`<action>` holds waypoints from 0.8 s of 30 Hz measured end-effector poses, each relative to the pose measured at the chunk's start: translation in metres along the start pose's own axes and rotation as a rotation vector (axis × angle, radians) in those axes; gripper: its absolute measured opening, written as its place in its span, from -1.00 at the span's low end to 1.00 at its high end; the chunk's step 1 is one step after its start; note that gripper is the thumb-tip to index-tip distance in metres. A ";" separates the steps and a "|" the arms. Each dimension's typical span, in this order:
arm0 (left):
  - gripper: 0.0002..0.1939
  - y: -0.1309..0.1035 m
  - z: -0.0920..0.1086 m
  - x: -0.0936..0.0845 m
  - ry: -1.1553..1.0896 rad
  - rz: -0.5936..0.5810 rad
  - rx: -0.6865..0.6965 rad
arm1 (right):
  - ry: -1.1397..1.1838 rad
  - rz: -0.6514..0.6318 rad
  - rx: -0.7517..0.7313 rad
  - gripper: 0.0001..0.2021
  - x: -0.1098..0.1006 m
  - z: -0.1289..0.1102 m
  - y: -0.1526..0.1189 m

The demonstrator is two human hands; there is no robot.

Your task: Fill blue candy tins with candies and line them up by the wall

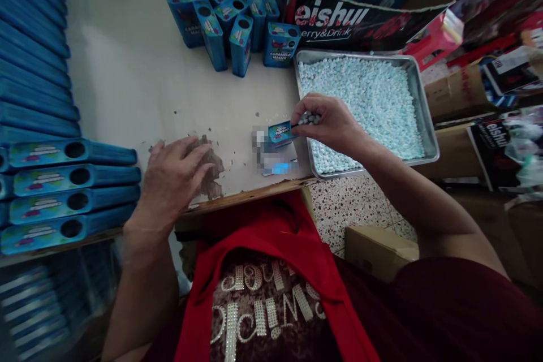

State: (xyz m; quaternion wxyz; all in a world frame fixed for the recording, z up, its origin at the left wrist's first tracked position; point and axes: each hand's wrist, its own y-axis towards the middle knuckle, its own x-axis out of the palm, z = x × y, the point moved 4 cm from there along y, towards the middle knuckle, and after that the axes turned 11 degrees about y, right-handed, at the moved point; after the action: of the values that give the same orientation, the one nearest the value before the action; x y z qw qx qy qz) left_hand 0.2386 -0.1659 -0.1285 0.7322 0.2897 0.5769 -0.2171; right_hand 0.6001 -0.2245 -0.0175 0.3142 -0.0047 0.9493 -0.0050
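My right hand [324, 119] is curled round a small handful of pale candies [309, 118] at the left edge of the metal tray [431, 141]. Its fingertips are at a small blue box [280, 132] marked "Caramelo Macizo"; whether they grip it, I cannot tell. Below the box lies a whitish piece [278, 158], partly blurred out. My left hand [176, 178] lies palm down near the table's front edge, fingers apart and holding nothing. Pale blue and white candies [365, 102] fill the tray.
Several blue boxes with round holes [241, 39] stand at the back of the table [119, 62]. More blue boxes [72, 178] are lined up on the left. A black carton [339, 22] holding blue packs stands behind the tray. Cartons [453, 150] crowd the right.
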 end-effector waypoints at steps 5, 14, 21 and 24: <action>-0.56 0.005 0.005 -0.003 -0.054 -0.011 0.003 | 0.129 0.012 0.089 -0.82 0.002 0.000 -0.003; -0.53 0.015 0.014 -0.008 -0.063 -0.060 0.027 | 0.694 0.297 0.331 -0.69 -0.035 0.037 -0.018; -0.59 0.016 0.022 -0.013 -0.038 -0.075 0.034 | 0.899 0.565 0.683 -0.71 -0.065 0.118 -0.072; -0.61 0.017 0.025 -0.011 -0.048 -0.089 0.053 | 0.886 0.518 0.730 -0.68 -0.053 0.113 -0.083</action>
State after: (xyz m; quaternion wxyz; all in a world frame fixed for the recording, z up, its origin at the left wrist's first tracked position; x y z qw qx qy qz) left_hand 0.2649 -0.1711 -0.1103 0.7276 0.2778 0.5655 -0.2714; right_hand 0.7108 -0.3078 -0.0758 -0.1364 0.3357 0.8969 -0.2537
